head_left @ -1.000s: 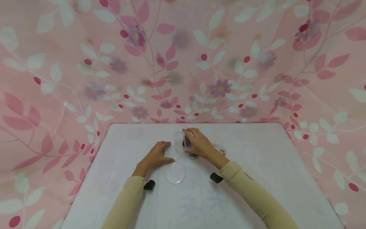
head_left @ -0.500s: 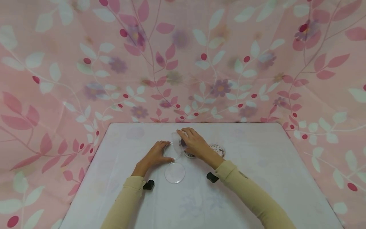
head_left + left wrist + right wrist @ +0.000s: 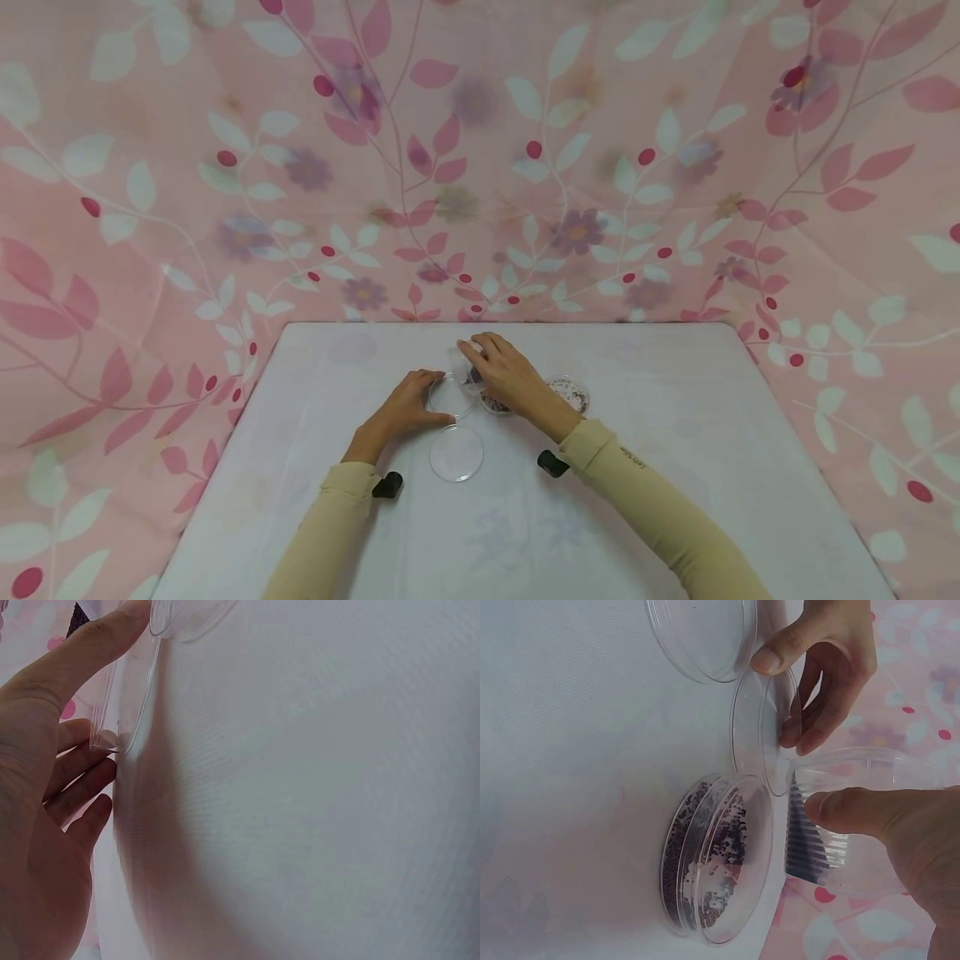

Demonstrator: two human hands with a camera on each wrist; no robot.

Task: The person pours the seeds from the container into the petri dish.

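My left hand (image 3: 401, 412) holds a clear petri dish (image 3: 455, 400) on the white table, thumb and fingers at opposite sides of its rim. The right hand (image 3: 513, 375) grips a clear plastic container (image 3: 862, 874) with dark, striped-looking contents gathered toward one end. In the head view this container is tilted and overlaps the far right of the dish. Partly under my right wrist, a round clear dish with dark grains (image 3: 724, 862) shows in the right wrist view. Nearer to me lies a second flat clear dish (image 3: 456, 454), nothing visible on it.
Another round dish with dark specks on white (image 3: 567, 392) stands right of my right wrist. A pink floral cloth (image 3: 480, 167) hangs behind the table (image 3: 637, 517), whose far edge runs just beyond the hands. Black wrist mounts (image 3: 553, 463) stick out under both wrists.
The right hand has moved a little to the left with the container, bringing it over the far right of the held petri dish. My left hand stays in place.
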